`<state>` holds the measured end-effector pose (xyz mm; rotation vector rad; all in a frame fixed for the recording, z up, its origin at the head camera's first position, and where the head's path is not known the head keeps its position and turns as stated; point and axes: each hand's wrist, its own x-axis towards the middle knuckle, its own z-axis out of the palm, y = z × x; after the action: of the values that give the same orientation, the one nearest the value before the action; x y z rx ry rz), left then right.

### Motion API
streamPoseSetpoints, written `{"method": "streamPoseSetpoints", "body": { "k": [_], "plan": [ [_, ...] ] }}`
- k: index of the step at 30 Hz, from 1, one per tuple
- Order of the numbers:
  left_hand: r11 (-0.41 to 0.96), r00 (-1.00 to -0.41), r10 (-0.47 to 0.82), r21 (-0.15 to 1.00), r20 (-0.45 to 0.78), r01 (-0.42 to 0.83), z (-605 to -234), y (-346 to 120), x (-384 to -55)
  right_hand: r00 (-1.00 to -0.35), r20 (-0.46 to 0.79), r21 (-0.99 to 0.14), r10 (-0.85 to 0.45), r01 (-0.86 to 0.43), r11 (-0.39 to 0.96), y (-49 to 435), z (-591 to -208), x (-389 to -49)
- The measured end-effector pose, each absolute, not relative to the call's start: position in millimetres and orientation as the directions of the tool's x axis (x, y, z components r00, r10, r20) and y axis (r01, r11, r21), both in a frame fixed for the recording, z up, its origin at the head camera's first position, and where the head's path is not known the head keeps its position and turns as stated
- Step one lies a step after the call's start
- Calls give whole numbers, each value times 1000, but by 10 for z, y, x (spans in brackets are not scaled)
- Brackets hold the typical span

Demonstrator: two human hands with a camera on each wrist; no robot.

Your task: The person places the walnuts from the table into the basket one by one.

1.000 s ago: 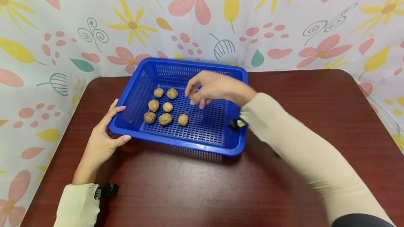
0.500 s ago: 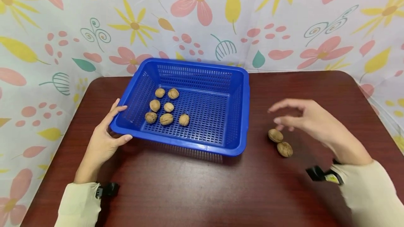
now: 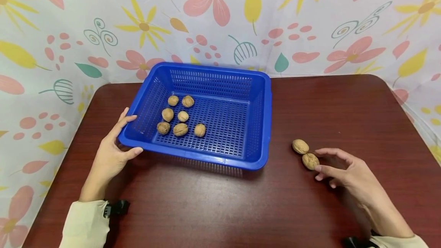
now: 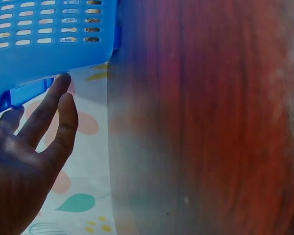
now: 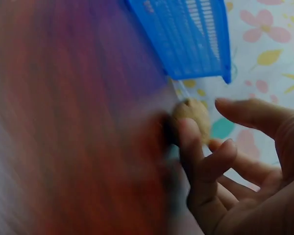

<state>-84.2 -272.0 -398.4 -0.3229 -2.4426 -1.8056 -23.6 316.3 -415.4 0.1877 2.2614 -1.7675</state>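
Note:
At the left end of the blue plastic basket (image 3: 210,160), my left hand (image 3: 111,158) holds the near corner, with the thumb on the front rim and a finger over the side rim. In the left wrist view its other fingers (image 4: 67,122) stay below the rim. Right of the basket, two walnuts lie against each other on the table. My right hand (image 3: 348,175) spreads thumb and fingers around the nearer walnut (image 3: 310,161), thumb tip right at its edge. The farther walnut (image 3: 300,146) lies just beyond. The right wrist view shows a gap between a fingertip and the walnut (image 5: 198,117).
Several walnuts (image 3: 180,129) sit in the left half of the basket, one (image 3: 200,130) a little apart. Dark red-brown wood forms the table (image 3: 213,209). A flower-print cloth (image 3: 220,30) hangs along its back and left edges.
My right hand moved from above the basket out to the right, then down and toward me to the nearer walnut. The left hand and basket have stayed put.

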Motion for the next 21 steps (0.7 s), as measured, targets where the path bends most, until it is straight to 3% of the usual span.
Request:
{"method": "streamPoseSetpoints", "body": {
  "k": [5,7,21],
  "plan": [
    [318,-976,114,924,185,212,-3965,-2714,-836,-967,-249,-964,-57,253,-78,3028,-4271,-193],
    [310,-976,112,927,186,212,-3963,-2713,-835,-973,-227,-963,-29,229,-139,2970,-4300,-181],
    [283,-975,114,934,192,218,-3988,-2717,-839,-978,-178,-958,107,147,-247,2837,-4308,-110]
  ]
}}
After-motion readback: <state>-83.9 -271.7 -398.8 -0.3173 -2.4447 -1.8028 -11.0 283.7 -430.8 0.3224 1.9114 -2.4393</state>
